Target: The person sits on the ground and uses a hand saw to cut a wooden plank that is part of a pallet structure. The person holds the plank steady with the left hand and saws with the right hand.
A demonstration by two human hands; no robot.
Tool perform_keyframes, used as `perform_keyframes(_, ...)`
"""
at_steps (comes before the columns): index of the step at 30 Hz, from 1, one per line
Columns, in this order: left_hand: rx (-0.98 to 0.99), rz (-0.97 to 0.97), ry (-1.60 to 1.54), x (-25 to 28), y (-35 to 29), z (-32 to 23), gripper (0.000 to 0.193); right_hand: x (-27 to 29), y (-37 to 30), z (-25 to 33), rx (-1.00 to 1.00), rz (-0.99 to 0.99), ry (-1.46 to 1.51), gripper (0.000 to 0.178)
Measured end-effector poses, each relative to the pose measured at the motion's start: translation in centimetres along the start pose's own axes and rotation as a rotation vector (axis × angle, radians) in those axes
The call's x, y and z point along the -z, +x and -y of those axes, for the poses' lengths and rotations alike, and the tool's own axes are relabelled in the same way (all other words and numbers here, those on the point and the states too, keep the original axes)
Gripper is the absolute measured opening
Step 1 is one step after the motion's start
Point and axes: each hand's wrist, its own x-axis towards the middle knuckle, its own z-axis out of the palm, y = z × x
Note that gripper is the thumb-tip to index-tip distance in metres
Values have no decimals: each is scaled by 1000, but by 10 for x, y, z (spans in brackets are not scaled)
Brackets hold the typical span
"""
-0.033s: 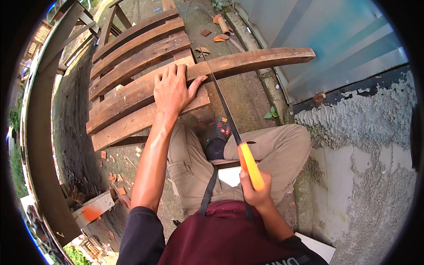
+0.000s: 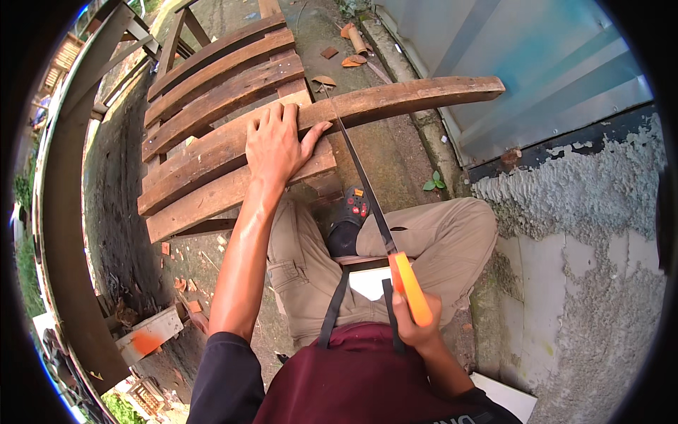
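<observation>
A long wooden beam [image 2: 417, 94] lies across a slatted wooden bench [image 2: 233, 95], its right end sticking out past the bench. My left hand [image 2: 277, 141] grips the beam from above, fingers bent over its far edge and thumb stretched along it to the right. In my right hand [image 2: 418, 318] is the orange and yellow handle of a handsaw [image 2: 367, 180], close to my lap. The dark blade slants forward and meets the beam just right of my left thumb. My right fingers are closed round the handle and partly hidden by it.
A metal sheet panel [image 2: 522, 63] and a rough plastered wall [image 2: 572, 283] stand on the right. Dry leaves [image 2: 353, 61] and broken brick bits [image 2: 194, 306] litter the ground. My bent leg [image 2: 438, 226] lies below the blade. A dark wooden rail [image 2: 70, 233] runs along the left.
My right hand has drawn the saw back toward my body, so less of the blade shows beyond the beam. My left hand and the beam have stayed put.
</observation>
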Motion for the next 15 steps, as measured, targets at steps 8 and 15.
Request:
perform_keyframes(8,-83,-44,-42,1,19,10,59,29,-18,5,7,55,-64,10)
perform_keyframes(15,-62,39,-115,2,37,18,56,-1,-33,-19,65,14,-4,10)
